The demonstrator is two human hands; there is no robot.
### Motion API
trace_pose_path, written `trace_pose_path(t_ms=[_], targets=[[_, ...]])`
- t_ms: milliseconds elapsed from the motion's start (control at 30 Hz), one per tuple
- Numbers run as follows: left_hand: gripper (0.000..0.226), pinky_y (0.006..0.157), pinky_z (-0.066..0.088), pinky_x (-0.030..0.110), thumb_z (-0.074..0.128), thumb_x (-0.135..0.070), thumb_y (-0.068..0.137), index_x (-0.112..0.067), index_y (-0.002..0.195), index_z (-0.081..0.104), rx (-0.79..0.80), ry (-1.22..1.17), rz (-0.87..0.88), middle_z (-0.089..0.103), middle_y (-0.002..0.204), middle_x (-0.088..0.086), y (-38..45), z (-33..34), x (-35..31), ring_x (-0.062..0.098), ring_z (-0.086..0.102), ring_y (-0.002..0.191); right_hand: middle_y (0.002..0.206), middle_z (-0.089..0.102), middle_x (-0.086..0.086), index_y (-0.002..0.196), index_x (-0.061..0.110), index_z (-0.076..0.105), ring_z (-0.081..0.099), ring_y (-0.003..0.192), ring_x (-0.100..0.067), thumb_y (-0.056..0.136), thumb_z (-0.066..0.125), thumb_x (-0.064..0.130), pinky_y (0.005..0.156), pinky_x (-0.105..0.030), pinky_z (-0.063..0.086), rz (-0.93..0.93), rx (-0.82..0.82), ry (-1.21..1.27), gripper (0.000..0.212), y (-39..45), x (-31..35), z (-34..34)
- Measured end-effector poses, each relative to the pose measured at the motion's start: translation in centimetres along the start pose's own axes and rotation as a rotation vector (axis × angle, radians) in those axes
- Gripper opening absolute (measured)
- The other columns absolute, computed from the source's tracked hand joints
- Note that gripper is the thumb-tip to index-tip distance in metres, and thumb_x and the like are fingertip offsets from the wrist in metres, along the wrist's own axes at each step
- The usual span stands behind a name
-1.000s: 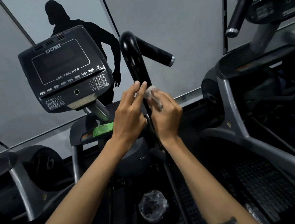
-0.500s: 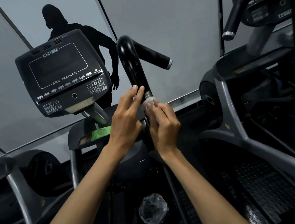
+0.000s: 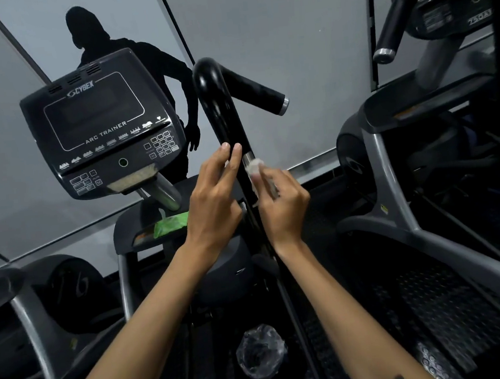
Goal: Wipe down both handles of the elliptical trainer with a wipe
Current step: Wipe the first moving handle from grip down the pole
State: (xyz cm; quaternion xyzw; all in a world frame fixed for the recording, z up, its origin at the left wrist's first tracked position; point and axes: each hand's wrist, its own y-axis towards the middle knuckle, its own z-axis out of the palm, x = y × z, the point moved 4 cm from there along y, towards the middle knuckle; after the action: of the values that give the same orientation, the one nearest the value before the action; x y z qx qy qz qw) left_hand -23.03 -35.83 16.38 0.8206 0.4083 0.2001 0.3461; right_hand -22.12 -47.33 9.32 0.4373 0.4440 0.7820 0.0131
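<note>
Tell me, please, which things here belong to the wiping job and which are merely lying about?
In the job:
handle
wipe
right hand
left hand

Lying about:
green packet
console
crumpled plastic
neighbouring machine

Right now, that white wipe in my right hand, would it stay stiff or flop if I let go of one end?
Probably flop: the wipe looks thin and bunched in the right hand against the handle. Likely very light, so it may cling or slide off the glossy tube.
</note>
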Motion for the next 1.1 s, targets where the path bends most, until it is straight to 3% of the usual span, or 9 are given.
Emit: trace_pose_path(t_ms=[133,267,400,567,667,767,867,1000,1100], targets=[[0.078,0.109,0.044,0.034,0.044,0.016,0.072,-0.003,0.148,0.048,0.0,0.001,0.004,0.052,0.145,0.02,-0.1,0.0,0.0,0.032,0.049,0.136,0.104,0.077,-0.006,0.104,0.007,0.08,0.073,0.094,-0.019,0.095,0.074,0.015,0.082,-0.03,0.059,-0.037,-0.047,-0.001,0.014,-0.4,1.8,1.7],[0.077,0.104,0.049,0.036,0.044,0.014,0.075,-0.004,0.15,0.044,0.034,0.035,0.009,0.05,0.147,0.019,-0.1,0.0,0.0,0.033,0.049,0.137,0.095,0.078,-0.004,0.098,0.009,0.081,0.072,0.085,-0.019,0.092,0.076,0.015,0.072,-0.036,0.059,-0.02,-0.092,0.004,0.01,-0.1,1.2,1.3],[0.075,0.087,0.055,0.032,0.043,0.006,0.081,-0.008,0.155,0.039,0.097,0.05,-0.01,0.043,0.153,0.017,-0.4,0.0,-0.2,0.031,0.051,0.136,0.097,0.077,-0.006,0.101,0.007,0.08,0.072,0.09,-0.02,0.094,0.073,0.013,0.077,-0.033,0.059,0.016,-0.11,0.01,0.012,-0.6,1.8,1.6],[0.076,0.087,0.057,0.037,0.049,0.009,0.08,-0.005,0.154,0.036,0.179,0.147,0.036,0.041,0.152,0.017,0.0,-1.1,-0.5,0.03,0.047,0.137,0.09,0.075,-0.005,0.097,0.004,0.08,0.071,0.084,-0.019,0.092,0.075,0.007,0.072,-0.038,0.059,0.067,-0.153,0.053,0.008,-2.4,0.4,0.3],[0.071,0.082,0.058,0.038,0.034,-0.002,0.082,-0.003,0.153,0.038,0.203,0.166,0.031,0.044,0.148,0.017,0.4,-1.5,-1.1,0.029,0.05,0.133,0.095,0.075,-0.007,0.101,0.003,0.079,0.071,0.088,-0.021,0.092,0.074,0.006,0.076,-0.034,0.059,0.094,-0.147,0.07,0.01,-1.8,1.6,1.4],[0.072,0.087,0.058,0.04,0.042,0.001,0.085,-0.003,0.156,0.03,0.242,0.181,0.035,0.037,0.154,0.019,0.0,-1.4,-1.0,0.033,0.046,0.138,0.094,0.076,-0.009,0.099,0.002,0.079,0.07,0.085,-0.02,0.091,0.075,0.006,0.076,-0.028,0.057,-0.006,-0.124,-0.003,0.01,-2.8,1.4,0.4],[0.077,0.095,0.057,0.042,0.045,0.002,0.083,-0.003,0.158,0.026,0.249,0.192,0.033,0.031,0.159,0.021,-0.2,-1.0,-0.9,0.034,0.036,0.146,0.082,0.073,-0.004,0.095,0.003,0.079,0.067,0.075,-0.015,0.093,0.073,0.01,0.069,-0.028,0.054,0.098,-0.111,0.034,0.01,-1.3,0.7,0.2],[0.076,0.095,0.055,0.042,0.036,-0.007,0.082,-0.004,0.158,0.027,0.243,0.183,0.023,0.033,0.157,0.02,-0.1,-0.9,-1.0,0.032,0.035,0.146,0.101,0.077,-0.009,0.104,0.002,0.078,0.072,0.096,-0.018,0.093,0.072,0.006,0.086,-0.024,0.057,0.076,-0.082,0.059,0.014,-1.3,2.1,1.1],[0.079,0.093,0.057,0.042,0.039,-0.005,0.08,-0.004,0.158,0.025,0.255,0.192,0.042,0.033,0.156,0.021,-0.2,-1.2,-0.7,0.033,0.036,0.146,0.095,0.076,-0.007,0.101,0.001,0.078,0.071,0.089,-0.018,0.092,0.073,0.006,0.082,-0.021,0.055,0.077,-0.078,0.035,0.011,-2.9,0.7,-0.4]])
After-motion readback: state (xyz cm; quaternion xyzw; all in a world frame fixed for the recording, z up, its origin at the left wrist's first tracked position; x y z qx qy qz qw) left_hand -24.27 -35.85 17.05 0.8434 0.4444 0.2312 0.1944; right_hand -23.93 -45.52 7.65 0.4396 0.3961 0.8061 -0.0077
